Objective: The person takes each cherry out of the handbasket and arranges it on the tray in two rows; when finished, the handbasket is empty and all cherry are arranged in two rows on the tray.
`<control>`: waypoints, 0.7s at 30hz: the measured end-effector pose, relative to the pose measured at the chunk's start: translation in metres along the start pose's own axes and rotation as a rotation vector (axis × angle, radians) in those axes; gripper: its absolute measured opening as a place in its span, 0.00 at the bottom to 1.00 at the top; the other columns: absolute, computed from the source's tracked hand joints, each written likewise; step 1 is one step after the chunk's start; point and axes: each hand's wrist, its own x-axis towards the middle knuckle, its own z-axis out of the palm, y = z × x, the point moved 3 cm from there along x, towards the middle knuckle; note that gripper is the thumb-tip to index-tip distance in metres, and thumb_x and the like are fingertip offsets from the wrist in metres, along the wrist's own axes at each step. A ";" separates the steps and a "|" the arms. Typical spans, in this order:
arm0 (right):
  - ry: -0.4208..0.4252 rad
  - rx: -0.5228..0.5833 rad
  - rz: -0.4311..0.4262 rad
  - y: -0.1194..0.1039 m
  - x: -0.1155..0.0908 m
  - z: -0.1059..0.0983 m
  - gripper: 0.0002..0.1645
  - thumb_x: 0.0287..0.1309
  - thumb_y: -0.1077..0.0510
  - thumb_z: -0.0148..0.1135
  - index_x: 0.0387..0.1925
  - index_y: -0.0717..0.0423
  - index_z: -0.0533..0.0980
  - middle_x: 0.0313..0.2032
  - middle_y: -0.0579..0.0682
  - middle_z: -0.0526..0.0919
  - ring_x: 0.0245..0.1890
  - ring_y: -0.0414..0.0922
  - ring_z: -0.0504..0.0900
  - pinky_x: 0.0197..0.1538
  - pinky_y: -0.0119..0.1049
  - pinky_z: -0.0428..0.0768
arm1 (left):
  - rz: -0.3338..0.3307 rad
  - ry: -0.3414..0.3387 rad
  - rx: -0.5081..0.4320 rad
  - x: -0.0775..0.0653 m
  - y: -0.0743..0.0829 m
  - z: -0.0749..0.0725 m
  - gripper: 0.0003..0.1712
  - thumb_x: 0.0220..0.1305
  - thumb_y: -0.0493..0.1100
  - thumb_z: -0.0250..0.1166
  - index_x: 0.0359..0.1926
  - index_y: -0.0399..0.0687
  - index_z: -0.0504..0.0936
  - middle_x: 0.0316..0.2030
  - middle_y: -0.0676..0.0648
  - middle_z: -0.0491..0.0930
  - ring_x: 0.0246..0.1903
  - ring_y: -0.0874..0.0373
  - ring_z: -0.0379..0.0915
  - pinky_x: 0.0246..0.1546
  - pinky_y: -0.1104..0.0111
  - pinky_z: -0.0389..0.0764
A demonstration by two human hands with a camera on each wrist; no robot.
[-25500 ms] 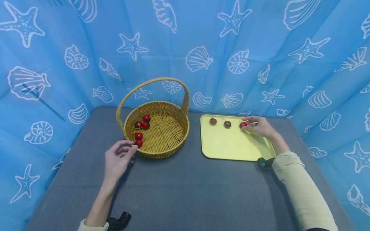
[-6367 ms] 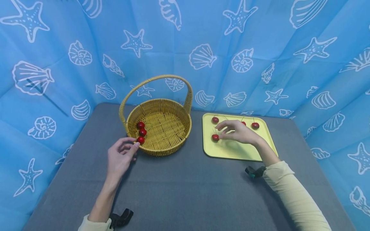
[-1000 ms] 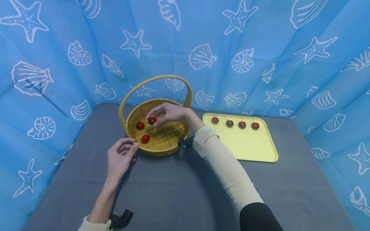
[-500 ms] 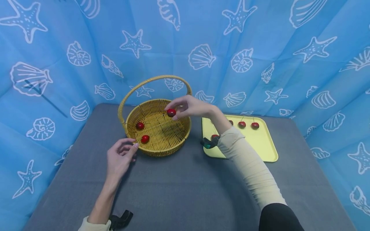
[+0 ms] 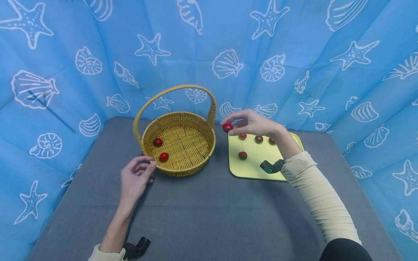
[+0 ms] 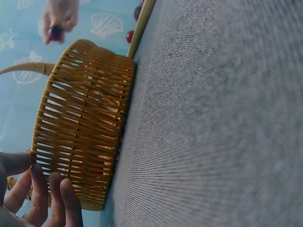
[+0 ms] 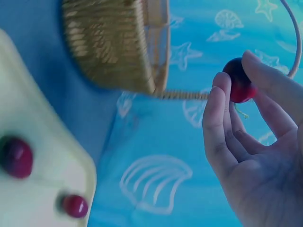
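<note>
My left hand [image 5: 134, 179] pinches the near-left rim of a yellow wicker basket [image 5: 183, 172]; in the left wrist view, thumb and fingers [image 6: 40, 189] meet at that rim. Two red cherries, a rear one [image 5: 158, 142] and a front one [image 5: 164, 157], lie on the left of the basket's floor. Between thumb and fingertips, my right hand [image 5: 253, 123] holds a dark red cherry [image 5: 227, 127] above the left edge of the yellow tray [image 5: 258, 166]. A green stem shows under this cherry [image 7: 240, 82] in the right wrist view.
Several cherries sit on the tray: a back row starting with one cherry [image 5: 242, 136], partly covered by the right hand and forearm, and one in front [image 5: 242, 155]. The basket's tall handle [image 5: 177, 87] arches upward. A blue seashell curtain [image 5: 196, 43] hangs behind the grey table [image 5: 202, 217].
My right hand has carried the cherry rightward, out of the basket and over to the tray's left edge. The left hand has stayed at the basket rim.
</note>
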 end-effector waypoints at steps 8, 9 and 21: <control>0.036 0.027 0.064 0.041 -0.038 -0.007 0.25 0.72 0.56 0.73 0.67 0.52 0.80 0.52 0.58 0.89 0.32 0.38 0.84 0.29 0.31 0.81 | 0.018 0.012 -0.002 0.000 0.001 0.001 0.15 0.73 0.45 0.75 0.54 0.45 0.87 0.34 0.44 0.90 0.30 0.55 0.87 0.28 0.66 0.91; 0.037 0.025 0.058 0.047 -0.041 -0.007 0.26 0.72 0.58 0.72 0.68 0.54 0.80 0.55 0.60 0.88 0.37 0.39 0.88 0.34 0.31 0.85 | 0.015 0.012 -0.002 0.000 0.001 0.001 0.15 0.73 0.45 0.75 0.54 0.45 0.87 0.34 0.44 0.90 0.30 0.56 0.87 0.28 0.66 0.91; 0.084 -0.049 0.068 0.097 -0.080 0.005 0.24 0.68 0.66 0.72 0.63 0.66 0.81 0.59 0.63 0.88 0.49 0.56 0.93 0.49 0.33 0.90 | 0.016 0.004 -0.021 0.001 0.001 0.000 0.15 0.73 0.45 0.75 0.54 0.44 0.87 0.33 0.46 0.89 0.29 0.56 0.87 0.27 0.67 0.91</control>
